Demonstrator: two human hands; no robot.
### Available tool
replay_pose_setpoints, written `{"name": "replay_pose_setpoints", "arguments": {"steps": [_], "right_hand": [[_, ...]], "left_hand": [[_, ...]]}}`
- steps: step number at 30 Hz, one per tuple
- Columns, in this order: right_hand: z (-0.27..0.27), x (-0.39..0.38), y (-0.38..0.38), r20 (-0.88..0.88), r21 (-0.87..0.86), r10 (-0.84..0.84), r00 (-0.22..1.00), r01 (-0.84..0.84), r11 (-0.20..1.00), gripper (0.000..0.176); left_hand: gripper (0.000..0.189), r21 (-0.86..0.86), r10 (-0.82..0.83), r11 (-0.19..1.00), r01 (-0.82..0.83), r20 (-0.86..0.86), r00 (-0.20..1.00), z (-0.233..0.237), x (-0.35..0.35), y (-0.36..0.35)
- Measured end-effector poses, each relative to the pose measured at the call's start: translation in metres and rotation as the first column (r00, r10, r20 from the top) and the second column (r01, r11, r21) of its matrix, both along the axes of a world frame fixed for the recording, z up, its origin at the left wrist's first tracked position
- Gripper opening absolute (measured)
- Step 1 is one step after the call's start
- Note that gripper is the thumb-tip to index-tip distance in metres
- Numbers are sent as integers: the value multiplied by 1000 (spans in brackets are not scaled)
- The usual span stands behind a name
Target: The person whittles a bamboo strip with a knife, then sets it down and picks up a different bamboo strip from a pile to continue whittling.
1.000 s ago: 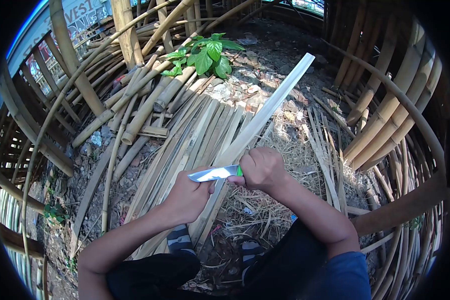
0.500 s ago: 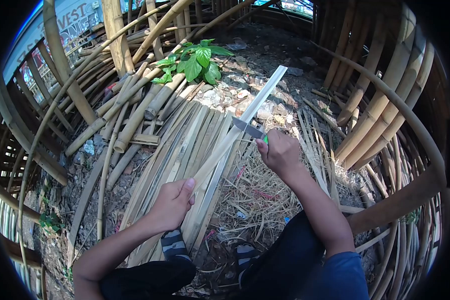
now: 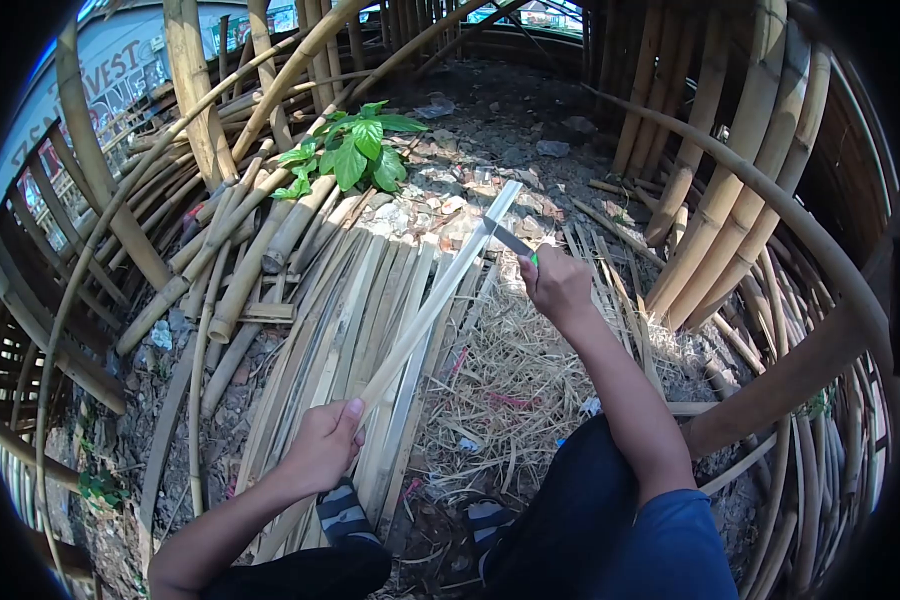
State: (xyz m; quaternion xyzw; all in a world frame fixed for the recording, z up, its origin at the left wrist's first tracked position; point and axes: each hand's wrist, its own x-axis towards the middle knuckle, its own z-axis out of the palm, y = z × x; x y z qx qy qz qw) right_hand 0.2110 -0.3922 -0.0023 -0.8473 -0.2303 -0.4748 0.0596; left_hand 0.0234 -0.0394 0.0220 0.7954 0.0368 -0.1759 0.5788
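My left hand (image 3: pixel 322 442) is closed around the near end of a pale bamboo strip (image 3: pixel 418 328), which slants up and away to the right. In my right hand (image 3: pixel 558 285) is a knife (image 3: pixel 511 240) with a green handle mostly hidden by the fingers. Its grey blade lies across the strip close to the far end. Beneath the held strip, many split bamboo strips (image 3: pixel 315 345) lie side by side on the ground. Thin shavings (image 3: pixel 505 385) cover the ground below my right forearm.
Bamboo poles (image 3: pixel 730 205) lean at the right, with a curved pole (image 3: pixel 770 180) arching in front. More cut poles (image 3: pixel 245 270) are piled at the left beside a leafy green plant (image 3: pixel 355 150). My sandalled feet (image 3: pixel 348 515) are close to the strips.
The knife blade has slid farther along the strip toward its far end. My left hand and the strip sit slightly lower and more to the left. The view has shifted a little.
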Motion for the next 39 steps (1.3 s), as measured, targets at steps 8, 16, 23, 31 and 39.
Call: {"name": "replay_pose_setpoints", "arguments": {"steps": [8,16,23,31,39], "right_hand": [[-23,17,-71,-660,137,-449,603,684,717,73],[36,-38,41,-495,490,101,863,181,853,60],[18,-125,146,-456,362,520,722,-384,850,45],[11,-101,139,-111,-19,503,857,-508,861,46],[12,-90,128,-73,-142,434,898,-440,887,50]], "left_hand": [[51,281,-129,957,75,179,975,-9,-6,14],[51,251,16,964,-84,260,966,7,10,3],[51,253,31,956,-149,416,909,21,8,-9],[45,413,-89,902,-128,467,880,43,-4,-15],[45,462,-109,881,-104,411,905,44,-6,-16]]}}
